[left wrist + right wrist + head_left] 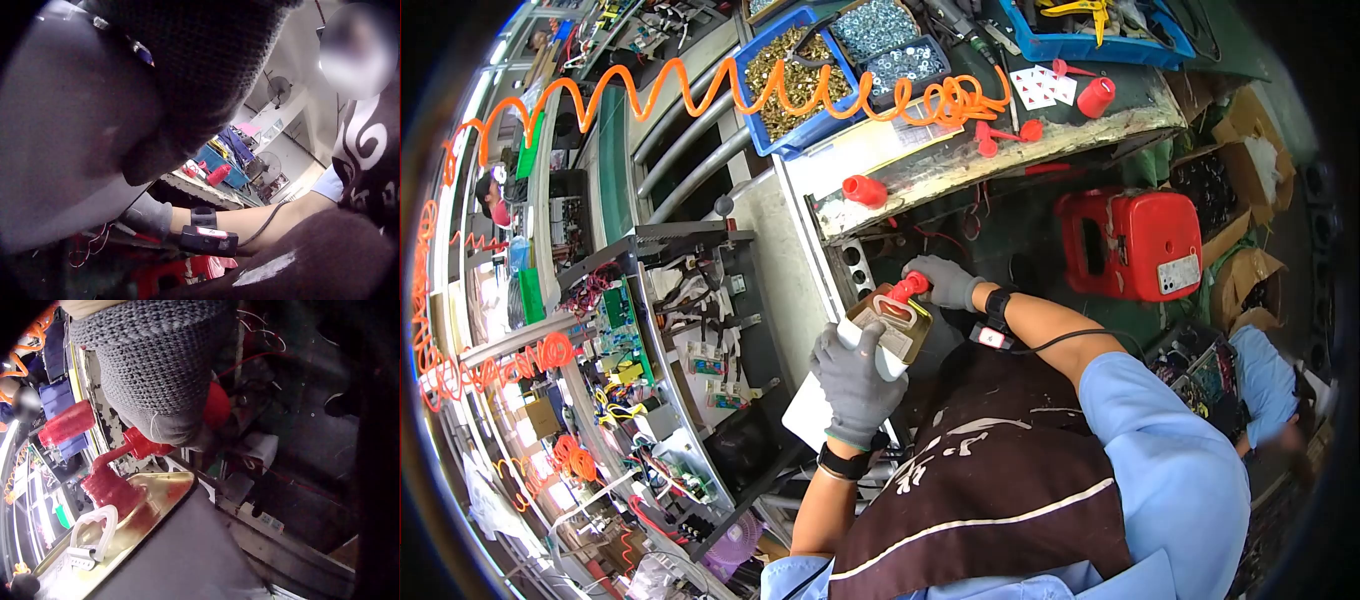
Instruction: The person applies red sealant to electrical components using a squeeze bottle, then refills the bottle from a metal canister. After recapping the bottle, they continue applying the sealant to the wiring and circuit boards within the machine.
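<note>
My gloved left hand (855,385) grips a tilted rectangular metal can (805,415) with pale sides and a gold top. A white loop handle (106,531) stands up from that top beside a red spout (112,490). In my gloved right hand (948,285) is a small red bottle (215,406), held with its mouth turned toward the spout. A red liquid stream (111,455) bridges the spout and the bottle mouth. Red smears mark the gold top around the spout. The glove covers most of the bottle; in the left wrist view the can's side fills much of the picture.
On the worn bench edge stand red open bottles (865,191) and red nozzle caps (988,138). Behind are a blue bin of brass fasteners (795,80) and a coiled orange hose (690,100). A red stool (1140,245) is at right, a metal rack (690,235) at left.
</note>
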Tool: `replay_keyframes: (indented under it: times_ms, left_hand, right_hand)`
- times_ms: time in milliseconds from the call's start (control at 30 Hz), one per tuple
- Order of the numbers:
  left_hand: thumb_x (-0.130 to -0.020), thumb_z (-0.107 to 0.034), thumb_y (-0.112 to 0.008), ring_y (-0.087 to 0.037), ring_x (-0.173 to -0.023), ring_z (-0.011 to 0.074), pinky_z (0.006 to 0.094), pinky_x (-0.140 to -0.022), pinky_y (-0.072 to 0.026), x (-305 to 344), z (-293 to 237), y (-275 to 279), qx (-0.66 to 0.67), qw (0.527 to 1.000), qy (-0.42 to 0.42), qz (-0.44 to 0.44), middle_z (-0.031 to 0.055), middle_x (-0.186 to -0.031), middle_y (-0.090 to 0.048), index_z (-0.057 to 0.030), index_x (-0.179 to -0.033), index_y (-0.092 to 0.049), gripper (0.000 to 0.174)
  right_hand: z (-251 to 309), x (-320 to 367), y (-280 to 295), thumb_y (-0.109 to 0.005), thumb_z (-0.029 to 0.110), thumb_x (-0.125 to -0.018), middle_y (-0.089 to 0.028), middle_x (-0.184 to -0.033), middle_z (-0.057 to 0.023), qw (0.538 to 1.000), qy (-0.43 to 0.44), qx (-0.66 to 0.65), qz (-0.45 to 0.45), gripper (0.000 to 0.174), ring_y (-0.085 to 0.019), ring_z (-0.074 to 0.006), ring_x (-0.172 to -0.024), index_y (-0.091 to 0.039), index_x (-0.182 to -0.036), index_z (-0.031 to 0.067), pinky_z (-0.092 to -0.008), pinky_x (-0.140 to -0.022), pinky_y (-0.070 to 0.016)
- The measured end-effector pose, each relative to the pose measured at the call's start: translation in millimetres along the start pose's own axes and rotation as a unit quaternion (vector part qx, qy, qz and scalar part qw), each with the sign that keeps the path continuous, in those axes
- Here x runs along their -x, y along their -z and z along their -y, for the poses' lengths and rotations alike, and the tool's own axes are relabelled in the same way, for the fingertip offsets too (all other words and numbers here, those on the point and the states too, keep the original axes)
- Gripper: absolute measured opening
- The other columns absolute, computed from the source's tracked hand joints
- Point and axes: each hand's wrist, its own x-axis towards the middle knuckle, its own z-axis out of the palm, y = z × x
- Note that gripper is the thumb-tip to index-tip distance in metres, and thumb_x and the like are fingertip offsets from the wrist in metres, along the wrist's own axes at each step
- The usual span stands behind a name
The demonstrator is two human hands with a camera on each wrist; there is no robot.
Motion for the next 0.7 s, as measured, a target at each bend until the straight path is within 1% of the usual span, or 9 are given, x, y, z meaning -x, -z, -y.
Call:
replay_keyframes:
  times_ms: [233,433,567,667,700]
  left_hand:
    - [-0.052,-0.025,-0.079,-0.042,-0.114,0.0427,0.0506,-0.092,-0.0342,11,6,8,0.014,1.0,-0.001,-0.023,0.0292,-0.121,-0.043,-0.0212,-0.12,-0.049,0.075]
    - [-0.052,-0.026,-0.079,-0.042,-0.114,0.0431,0.0502,-0.093,-0.0344,22,12,12,0.026,0.999,0.006,-0.047,0.0299,-0.12,-0.043,-0.02,-0.119,-0.05,0.073]
    - [-0.052,-0.026,-0.079,-0.042,-0.114,0.0435,0.0506,-0.093,-0.0344,29,17,16,0.038,0.997,0.006,-0.064,0.0306,-0.12,-0.043,-0.0194,-0.118,-0.05,0.072]
    - [-0.052,-0.026,-0.08,-0.042,-0.114,0.0439,0.0511,-0.093,-0.0344,36,21,18,0.052,0.995,0.001,-0.087,0.0313,-0.119,-0.043,-0.0191,-0.116,-0.05,0.071]
    - [-0.051,-0.025,-0.08,-0.042,-0.112,0.0429,0.0505,-0.093,-0.0338,38,22,20,0.056,0.994,-0.001,-0.092,0.029,-0.119,-0.042,-0.0209,-0.117,-0.05,0.072]
  right_hand:
    - [4,-2,-4,-0.074,0.014,-0.069,-0.057,-0.106,-0.0094,1.0,0.026,0.0,-0.008,0.043,-0.053,-0.0326,-0.104,-0.054,-0.107,0.0164,-0.0413,-0.089,-0.0433]
    - [22,-2,2,-0.074,0.014,-0.069,-0.058,-0.105,-0.0103,0.999,0.051,0.001,-0.011,0.043,-0.053,-0.033,-0.104,-0.054,-0.107,0.0159,-0.0416,-0.088,-0.0438]
    - [33,0,7,-0.073,0.013,-0.07,-0.058,-0.105,-0.0105,0.999,0.049,0.02,-0.005,0.042,-0.053,-0.033,-0.104,-0.054,-0.107,0.0153,-0.0417,-0.088,-0.0437]
    - [45,3,10,-0.073,0.014,-0.071,-0.058,-0.106,-0.011,0.999,0.049,0.01,-0.002,0.042,-0.053,-0.0332,-0.104,-0.054,-0.108,0.0152,-0.0419,-0.089,-0.0434]
    - [49,4,10,-0.071,0.009,-0.07,-0.058,-0.106,-0.0115,0.999,0.052,0.01,-0.003,0.043,-0.054,-0.0334,-0.103,-0.055,-0.109,0.0139,-0.041,-0.089,-0.0438]
